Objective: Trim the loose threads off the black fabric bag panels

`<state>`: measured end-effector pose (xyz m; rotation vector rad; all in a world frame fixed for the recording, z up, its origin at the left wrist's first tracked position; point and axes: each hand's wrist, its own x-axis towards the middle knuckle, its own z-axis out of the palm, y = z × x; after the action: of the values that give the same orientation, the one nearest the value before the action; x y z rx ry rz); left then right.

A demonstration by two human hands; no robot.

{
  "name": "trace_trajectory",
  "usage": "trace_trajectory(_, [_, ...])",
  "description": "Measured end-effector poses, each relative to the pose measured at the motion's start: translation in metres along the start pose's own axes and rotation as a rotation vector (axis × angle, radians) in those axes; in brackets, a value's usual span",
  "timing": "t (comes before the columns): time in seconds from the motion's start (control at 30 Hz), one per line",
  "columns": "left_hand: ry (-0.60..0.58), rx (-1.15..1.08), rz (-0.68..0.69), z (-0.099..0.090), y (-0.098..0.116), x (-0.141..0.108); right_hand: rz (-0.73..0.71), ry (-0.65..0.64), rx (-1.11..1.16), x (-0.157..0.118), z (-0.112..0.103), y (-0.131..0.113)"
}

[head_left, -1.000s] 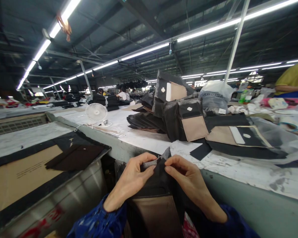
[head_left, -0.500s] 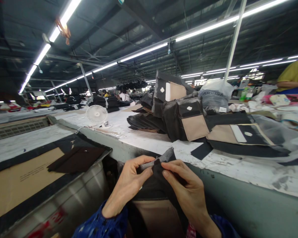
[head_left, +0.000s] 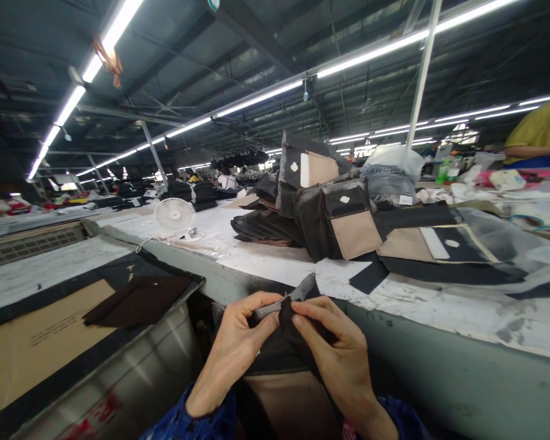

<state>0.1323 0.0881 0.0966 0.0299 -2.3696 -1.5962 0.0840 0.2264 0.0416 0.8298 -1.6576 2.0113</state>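
My left hand (head_left: pixel 236 348) pinches a narrow grey fabric strip (head_left: pixel 286 299) between thumb and fingers at the top edge of a black fabric piece (head_left: pixel 286 345). My right hand (head_left: pixel 332 348) grips the same black piece from the other side, its fingers folded against the fabric. Below my hands hangs a beige panel (head_left: pixel 288 406) stitched to the black fabric, its lower end partly out of the frame.
Piles of black and beige fabric pieces (head_left: pixel 343 223) lie on a white-covered table (head_left: pixel 266 260) ahead, with a white fan (head_left: pixel 174 215) and a plastic bag (head_left: pixel 392 177). To my left, a metal-sided table (head_left: pixel 132 366) holds dark brown fabric (head_left: pixel 137 299). A yellow-sleeved co-worker (head_left: pixel 538 137) stands far right.
My hands have drawn closer together and the grey strip now angles up to the right. My right hand sits lower on the black fabric. The view has drifted slightly.
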Motion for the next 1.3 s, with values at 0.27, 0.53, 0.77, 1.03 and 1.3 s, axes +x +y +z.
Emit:
trace_trajectory(0.27, [0.081,0.053,0.016,-0.004,-0.010,-0.012,-0.109,0.003,-0.055,0.002,0.001,-0.002])
trace_trajectory(0.53, [0.113,0.193,0.075,0.003,-0.003,-0.010,-0.165,-0.004,-0.091,0.001,0.003,0.001])
trace_trajectory(0.77, [0.107,0.156,0.077,0.007,0.001,-0.004,0.048,-0.073,-0.079,0.007,-0.008,0.009])
trace_trajectory(1.03, [0.118,0.175,0.105,0.007,0.002,-0.010,-0.091,-0.122,-0.243,0.023,-0.019,-0.002])
trace_trajectory(1.3, [0.079,0.209,0.129,0.005,0.003,-0.012,-0.411,-0.488,-0.305,0.058,-0.028,-0.005])
